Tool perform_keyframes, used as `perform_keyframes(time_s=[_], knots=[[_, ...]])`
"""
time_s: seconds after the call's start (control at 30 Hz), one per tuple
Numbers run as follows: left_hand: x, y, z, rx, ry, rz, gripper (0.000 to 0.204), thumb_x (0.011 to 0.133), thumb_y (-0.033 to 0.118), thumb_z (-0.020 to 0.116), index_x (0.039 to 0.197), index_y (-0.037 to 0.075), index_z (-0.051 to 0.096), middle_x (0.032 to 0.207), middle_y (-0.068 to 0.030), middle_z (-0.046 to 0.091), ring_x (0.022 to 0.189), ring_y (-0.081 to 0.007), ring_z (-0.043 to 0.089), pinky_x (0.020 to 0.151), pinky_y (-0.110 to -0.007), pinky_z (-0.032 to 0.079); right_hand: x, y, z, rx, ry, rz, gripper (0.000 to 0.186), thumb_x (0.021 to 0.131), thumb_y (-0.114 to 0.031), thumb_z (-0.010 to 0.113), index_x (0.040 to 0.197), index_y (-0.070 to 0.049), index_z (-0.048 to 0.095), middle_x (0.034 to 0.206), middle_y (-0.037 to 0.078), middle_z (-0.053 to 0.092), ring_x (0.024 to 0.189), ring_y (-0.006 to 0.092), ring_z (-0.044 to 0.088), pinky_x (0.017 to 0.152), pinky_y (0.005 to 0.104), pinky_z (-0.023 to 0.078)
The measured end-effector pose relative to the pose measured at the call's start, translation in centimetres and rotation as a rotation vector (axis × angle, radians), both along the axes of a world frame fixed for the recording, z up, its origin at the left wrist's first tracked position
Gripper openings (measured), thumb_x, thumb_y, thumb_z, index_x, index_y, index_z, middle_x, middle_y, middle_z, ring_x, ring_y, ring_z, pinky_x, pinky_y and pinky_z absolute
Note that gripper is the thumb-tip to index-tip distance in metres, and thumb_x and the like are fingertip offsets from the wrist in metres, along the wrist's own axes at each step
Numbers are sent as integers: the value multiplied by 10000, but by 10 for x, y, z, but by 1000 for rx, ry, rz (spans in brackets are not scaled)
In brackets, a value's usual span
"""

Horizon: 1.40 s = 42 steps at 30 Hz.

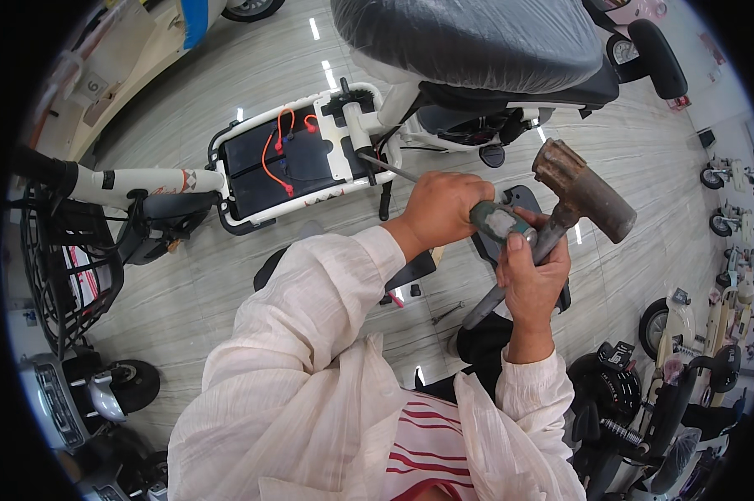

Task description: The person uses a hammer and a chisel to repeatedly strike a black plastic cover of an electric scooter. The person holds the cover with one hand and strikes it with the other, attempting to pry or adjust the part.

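My left hand [445, 210] is closed around a screwdriver [500, 222] with a worn green handle. Its thin metal shaft runs left to a dark fitting at the lower end of a white tube [358, 125] on an electric bike. In my right hand [531, 280] is a hammer [595, 199] with a rusty head and grey handle, gripped near the head. The right thumb and fingers also lie against the screwdriver's butt end. Left of the tube, a white frame [277, 215] surrounds black battery packs [247, 163] with orange-red cables [268, 159] on top.
A plastic-wrapped saddle [469, 42] overhangs the far side. At left is a black wire basket [72, 275]. A wrench-like tool [449, 313] and small dark parts lie on the tiled floor [310, 326]. Several scooters stand at both sides.
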State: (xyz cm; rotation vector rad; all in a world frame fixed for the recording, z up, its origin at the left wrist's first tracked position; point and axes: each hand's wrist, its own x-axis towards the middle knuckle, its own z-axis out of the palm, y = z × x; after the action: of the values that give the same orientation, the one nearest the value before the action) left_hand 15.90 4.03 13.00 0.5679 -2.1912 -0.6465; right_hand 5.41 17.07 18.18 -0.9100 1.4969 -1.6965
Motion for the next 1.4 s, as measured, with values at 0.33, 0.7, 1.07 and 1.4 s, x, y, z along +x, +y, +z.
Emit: perform_keyframes(time_s=[0.33, 0.7, 1.07, 1.4], knots=[[-2, 0, 0, 40, -132, -146, 160, 686, 248, 702, 788, 153, 624, 694, -30, 648, 689, -291, 643, 586, -426, 473, -1, 15, -13, 55, -46, -71, 323, 852, -58, 663, 1140, 22, 541, 733, 36, 582, 521, 47, 478, 461, 205, 377], [-24, 3, -19, -17, -181, -210, 184, 635, 275, 729, 721, 163, 611, 619, -28, 610, 610, -290, 618, 537, -404, 469, -9, 30, -23, 104, -282, -113, 335, 932, -176, 620, 1197, -13, 496, 712, 86, 581, 426, 54, 397, 388, 231, 352], [-27, -8, -13, -61, -73, -153, 179, 646, 227, 746, 685, 132, 601, 614, -73, 592, 592, -305, 604, 527, -390, 469, -43, 81, -36, 47, -88, -111, 377, 1027, -396, 413, 1029, -30, 504, 676, 3, 471, 473, 56, 395, 418, 210, 311], [-18, -11, -17, -80, -62, -147, 176, 632, 225, 731, 688, 150, 582, 613, -60, 599, 598, -316, 600, 530, -414, 454, -37, 105, -40, 170, 134, 44, 532, 999, -544, 400, 936, -21, 473, 612, 10, 422, 436, 64, 370, 379, 212, 323]])
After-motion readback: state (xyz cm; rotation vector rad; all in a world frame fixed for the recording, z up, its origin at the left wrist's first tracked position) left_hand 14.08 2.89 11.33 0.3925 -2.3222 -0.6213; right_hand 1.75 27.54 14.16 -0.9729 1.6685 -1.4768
